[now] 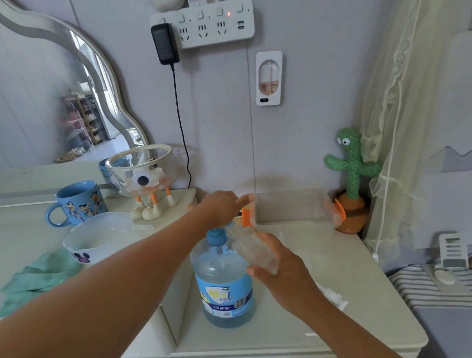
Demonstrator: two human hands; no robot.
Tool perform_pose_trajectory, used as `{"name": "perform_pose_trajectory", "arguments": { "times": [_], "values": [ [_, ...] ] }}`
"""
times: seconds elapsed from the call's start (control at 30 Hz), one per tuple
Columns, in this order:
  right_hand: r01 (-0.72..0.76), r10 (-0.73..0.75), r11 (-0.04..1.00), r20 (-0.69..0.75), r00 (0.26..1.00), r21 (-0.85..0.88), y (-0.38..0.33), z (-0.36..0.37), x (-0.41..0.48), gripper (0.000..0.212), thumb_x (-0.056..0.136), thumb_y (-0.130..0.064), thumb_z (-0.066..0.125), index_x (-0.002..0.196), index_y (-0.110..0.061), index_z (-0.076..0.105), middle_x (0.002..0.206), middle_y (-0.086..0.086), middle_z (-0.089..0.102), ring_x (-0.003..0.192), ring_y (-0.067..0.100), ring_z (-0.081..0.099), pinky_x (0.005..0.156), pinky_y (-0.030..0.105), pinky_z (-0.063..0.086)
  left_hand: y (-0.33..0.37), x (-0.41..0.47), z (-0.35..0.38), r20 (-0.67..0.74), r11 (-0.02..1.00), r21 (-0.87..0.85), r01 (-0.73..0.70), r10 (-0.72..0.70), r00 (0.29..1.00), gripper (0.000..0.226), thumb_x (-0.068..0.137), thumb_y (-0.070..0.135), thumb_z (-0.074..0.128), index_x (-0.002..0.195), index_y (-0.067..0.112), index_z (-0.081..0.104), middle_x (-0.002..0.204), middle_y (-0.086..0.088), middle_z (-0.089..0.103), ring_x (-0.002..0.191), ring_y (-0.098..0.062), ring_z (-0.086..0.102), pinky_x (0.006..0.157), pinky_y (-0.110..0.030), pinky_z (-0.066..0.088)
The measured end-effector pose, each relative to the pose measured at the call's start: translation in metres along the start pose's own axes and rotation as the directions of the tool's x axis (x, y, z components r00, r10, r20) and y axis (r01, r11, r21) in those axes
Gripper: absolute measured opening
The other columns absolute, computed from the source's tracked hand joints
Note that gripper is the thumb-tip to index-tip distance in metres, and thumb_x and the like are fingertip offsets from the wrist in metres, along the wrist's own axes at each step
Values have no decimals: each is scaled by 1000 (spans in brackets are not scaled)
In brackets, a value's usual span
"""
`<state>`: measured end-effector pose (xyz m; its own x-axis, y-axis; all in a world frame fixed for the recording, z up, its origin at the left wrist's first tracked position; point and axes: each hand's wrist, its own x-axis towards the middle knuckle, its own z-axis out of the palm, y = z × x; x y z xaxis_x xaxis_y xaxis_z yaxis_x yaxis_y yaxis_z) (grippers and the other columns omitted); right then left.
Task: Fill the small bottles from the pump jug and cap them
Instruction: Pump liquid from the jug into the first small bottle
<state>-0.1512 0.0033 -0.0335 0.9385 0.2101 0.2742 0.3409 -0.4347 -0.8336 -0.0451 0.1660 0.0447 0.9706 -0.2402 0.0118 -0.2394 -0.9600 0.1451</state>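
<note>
A clear pump jug [224, 283] with blue liquid, a blue label and a blue collar stands near the front of the white cabinet top [362, 296]. My left hand [221, 206] lies flat on top of the jug's pump head, fingers stretched out toward the wall. My right hand [283, 269] grips a small clear bottle [250, 246], tilted with its mouth up against the pump spout beside the jug's neck. The spout itself is hidden under my left hand.
A clear plastic box with orange clips [298, 212] stands behind the jug. To the left are a white jug-shaped cup [101, 240], a blue mug [79, 202], a glass bowl on a toy stand [142, 168] and a green cloth [38, 277]. A cactus toy [353, 174] is at back right.
</note>
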Motion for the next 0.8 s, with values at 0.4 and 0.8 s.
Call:
{"name": "perform_pose_trajectory", "arguments": {
  "times": [0.4,0.8],
  "values": [
    [5,-4,1000,-30,1000,17,9,6,5,68,84,-28,66,139,-47,32,119,-22,50,99,-8,45,72,-1,34,-5,8,5,-8,999,8,53,-53,999,66,98,65,18,90,10,55,96,-11,58,95,-29,56,96,-46,43],
    [52,-51,999,-20,998,16,1,6,-4,67,84,-26,65,129,-60,29,114,-25,48,90,-20,45,71,-6,32,-1,-3,-1,-39,995,-74,66,-69,997,62,101,58,21,72,8,43,69,-6,43,63,-17,41,74,-35,35]
  ]
}}
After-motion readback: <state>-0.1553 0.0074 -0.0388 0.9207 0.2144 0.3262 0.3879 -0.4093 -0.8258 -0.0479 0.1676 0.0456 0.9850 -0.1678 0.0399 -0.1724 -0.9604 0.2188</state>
